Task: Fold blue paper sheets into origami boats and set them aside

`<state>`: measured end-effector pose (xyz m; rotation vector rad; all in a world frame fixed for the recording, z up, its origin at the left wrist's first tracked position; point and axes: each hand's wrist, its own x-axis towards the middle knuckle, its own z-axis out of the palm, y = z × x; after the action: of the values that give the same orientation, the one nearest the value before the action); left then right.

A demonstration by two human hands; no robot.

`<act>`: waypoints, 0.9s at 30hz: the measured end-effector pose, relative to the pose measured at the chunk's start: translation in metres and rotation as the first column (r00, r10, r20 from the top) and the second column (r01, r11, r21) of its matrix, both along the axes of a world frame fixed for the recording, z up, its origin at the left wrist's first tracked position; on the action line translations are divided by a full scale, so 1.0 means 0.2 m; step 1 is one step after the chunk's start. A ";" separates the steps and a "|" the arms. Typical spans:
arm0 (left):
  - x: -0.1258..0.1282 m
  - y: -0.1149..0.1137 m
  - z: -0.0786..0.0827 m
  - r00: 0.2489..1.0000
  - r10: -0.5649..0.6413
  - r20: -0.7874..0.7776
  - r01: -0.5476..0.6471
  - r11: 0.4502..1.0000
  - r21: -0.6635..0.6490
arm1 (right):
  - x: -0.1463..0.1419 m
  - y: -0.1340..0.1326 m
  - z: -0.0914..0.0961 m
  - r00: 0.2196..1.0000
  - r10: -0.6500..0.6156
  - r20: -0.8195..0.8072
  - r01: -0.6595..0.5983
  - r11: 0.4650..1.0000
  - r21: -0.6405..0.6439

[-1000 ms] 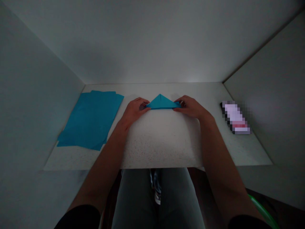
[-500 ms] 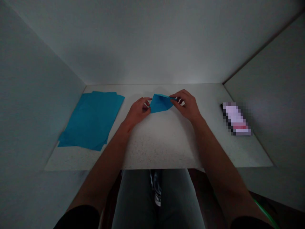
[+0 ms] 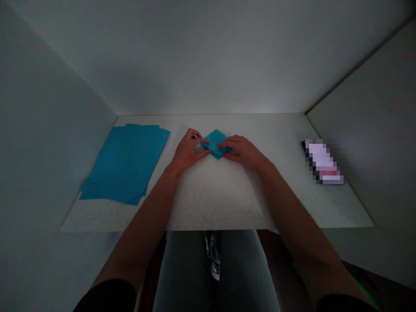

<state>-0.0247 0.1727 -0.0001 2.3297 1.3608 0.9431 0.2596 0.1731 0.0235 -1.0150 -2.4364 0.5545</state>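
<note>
The thumb and forefinger of the left hand (image 3: 187, 153) were closed on the left side of a folded blue paper (image 3: 214, 138), the other fingers loosely curled. The right hand (image 3: 244, 153) grasped it from the opposite side, forefinger laid across the upper face and thumb at the lower right edge; how hard either pressed, I couldn't tell. The paper made a small diamond, one corner pointing to the far edge of the tabletop (image 3: 214, 199), another to the near edge. With its right corner hidden under the fingers, I couldn't make out a clear long axis. It was about midway between the side edges, closer to the far edge than the near one.

Over by the left edge, a stack of blue sheets (image 3: 125, 164) lay askew, stretching from near the far left corner towards the near left one. Near the right edge lay a smartphone (image 3: 324, 162), its length slanting towards the near right corner, its screen blurred. A pale back wall (image 3: 208, 60) rose behind the far edge, and grey trousers (image 3: 185, 268) showed below the near edge.
</note>
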 end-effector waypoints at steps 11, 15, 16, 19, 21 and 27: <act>0.01 0.02 0.01 0.996 -0.077 -0.043 0.073 0.993 -0.094 | 0.08 0.05 -0.03 0.987 -0.161 -0.003 0.161 0.986 -0.036; 0.02 0.01 0.03 0.997 -0.071 0.025 0.074 0.986 -0.151 | 0.07 0.04 -0.03 0.970 -0.237 -0.057 0.225 0.959 -0.173; 0.02 0.01 0.03 0.996 -0.069 0.049 0.077 0.984 -0.163 | 0.07 0.04 -0.04 0.966 -0.250 -0.061 0.235 0.954 -0.188; 0.02 0.00 0.03 0.993 -0.064 0.095 0.080 0.982 -0.171 | 0.07 0.04 -0.06 0.957 -0.288 -0.040 0.280 0.950 -0.135; 0.02 0.01 0.03 0.995 -0.059 0.079 0.071 0.985 -0.159 | 0.08 0.05 -0.07 0.943 -0.333 -0.007 0.332 0.941 -0.067; 0.03 0.00 0.02 0.999 -0.046 -0.017 0.043 0.989 -0.143 | 0.13 0.05 -0.07 0.932 -0.356 0.066 0.360 0.930 -0.071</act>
<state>-0.0183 0.1736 0.0039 2.2580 1.3321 0.7842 0.2854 0.1826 0.0102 -1.4850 -2.2072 0.5079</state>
